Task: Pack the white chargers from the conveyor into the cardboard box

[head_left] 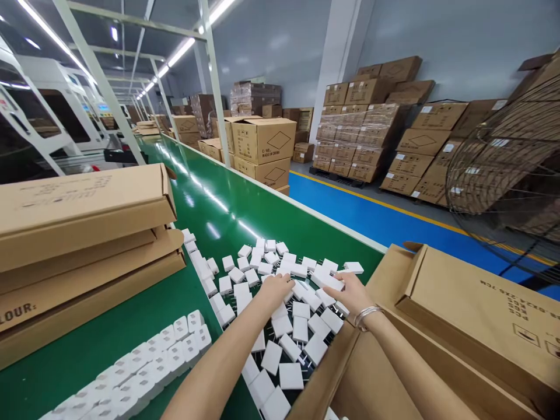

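Many white block-shaped plugs with metal pins point(291, 376) lie scattered on the green conveyor belt point(245, 210). Among them, near the middle of the pile, my left hand point(279, 287) reaches down with its fingers bent over the plugs; its fingertips are partly hidden. My right hand point(351, 291), with bracelets at the wrist, has thumb and fingers closed around a white plug point(333, 282) at the pile's right side. An open cardboard box point(367, 373) stands beneath my right forearm.
Flattened cardboard boxes point(83, 204) are stacked at the left. White pieces in rows point(144, 373) lie at the lower left. Another carton point(485, 315) is at the right. A metal frame post point(216, 87) rises beside the belt; stacked cartons point(262, 143) stand beyond.
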Demonstrator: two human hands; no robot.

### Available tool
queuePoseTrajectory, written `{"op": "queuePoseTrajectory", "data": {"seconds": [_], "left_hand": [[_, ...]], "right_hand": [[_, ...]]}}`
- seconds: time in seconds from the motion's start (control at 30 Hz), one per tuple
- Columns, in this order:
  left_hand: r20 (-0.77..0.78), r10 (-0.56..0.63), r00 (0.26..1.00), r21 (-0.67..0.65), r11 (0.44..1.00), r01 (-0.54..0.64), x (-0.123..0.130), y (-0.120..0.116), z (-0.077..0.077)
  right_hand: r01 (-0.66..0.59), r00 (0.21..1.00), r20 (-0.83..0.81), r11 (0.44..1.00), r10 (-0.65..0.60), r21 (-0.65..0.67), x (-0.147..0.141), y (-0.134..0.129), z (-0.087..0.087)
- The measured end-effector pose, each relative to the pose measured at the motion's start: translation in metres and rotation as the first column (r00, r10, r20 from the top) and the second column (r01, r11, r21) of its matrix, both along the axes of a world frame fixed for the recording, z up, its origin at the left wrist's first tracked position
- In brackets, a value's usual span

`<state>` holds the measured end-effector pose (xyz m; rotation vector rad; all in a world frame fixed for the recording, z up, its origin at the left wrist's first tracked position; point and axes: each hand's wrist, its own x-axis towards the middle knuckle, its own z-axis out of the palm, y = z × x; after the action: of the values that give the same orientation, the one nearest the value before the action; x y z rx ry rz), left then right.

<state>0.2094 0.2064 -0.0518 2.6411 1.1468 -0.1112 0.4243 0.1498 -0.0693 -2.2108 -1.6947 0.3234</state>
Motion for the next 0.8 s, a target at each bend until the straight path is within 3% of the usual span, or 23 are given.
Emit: {"op": "queuePoseTrajectory", "data": {"seconds": [0.13, 0.3, 0.4, 0.53, 0.67, 0.77, 0.8], "left_hand": [[0.075, 0.009, 0.997, -0.006, 1.000, -0.009, -0.001, 0.012, 0.013], [0.206, 0.094, 0.974, -0.045, 0.995, -0.086, 0.004, 0.023, 0.023], [0.263, 0.119, 0.957, -0.079, 0.992, -0.102, 0.008, 0.024, 0.020], [0.273, 0.087, 0.958, -0.127, 0.990, -0.054, 0.012, 0.022, 0.008], [0.235, -0.028, 0.972, -0.164, 0.984, 0.068, 0.018, 0.022, -0.005], [0.192, -0.103, 0.976, -0.162, 0.977, 0.135, 0.028, 0.023, -0.011], [0.180, -0.121, 0.976, -0.164, 0.975, 0.151, 0.033, 0.023, -0.012]], "right_hand": [[-0.037, 0.997, 0.060, 0.997, 0.042, -0.069, -0.017, -0.013, -0.007], [-0.034, 0.983, 0.171, 0.982, 0.066, -0.185, -0.051, -0.007, -0.017], [-0.012, 0.977, 0.204, 0.973, 0.060, -0.230, -0.061, 0.003, -0.015], [-0.038, 0.985, 0.154, 0.977, 0.071, -0.208, -0.050, 0.003, 0.004], [-0.113, 0.993, 0.003, 0.984, 0.114, -0.138, -0.010, -0.038, 0.027], [-0.179, 0.965, -0.201, 0.983, 0.170, -0.030, 0.016, -0.094, 0.025], [-0.160, 0.917, -0.359, 0.985, 0.172, 0.063, 0.021, -0.115, 0.019]]}}
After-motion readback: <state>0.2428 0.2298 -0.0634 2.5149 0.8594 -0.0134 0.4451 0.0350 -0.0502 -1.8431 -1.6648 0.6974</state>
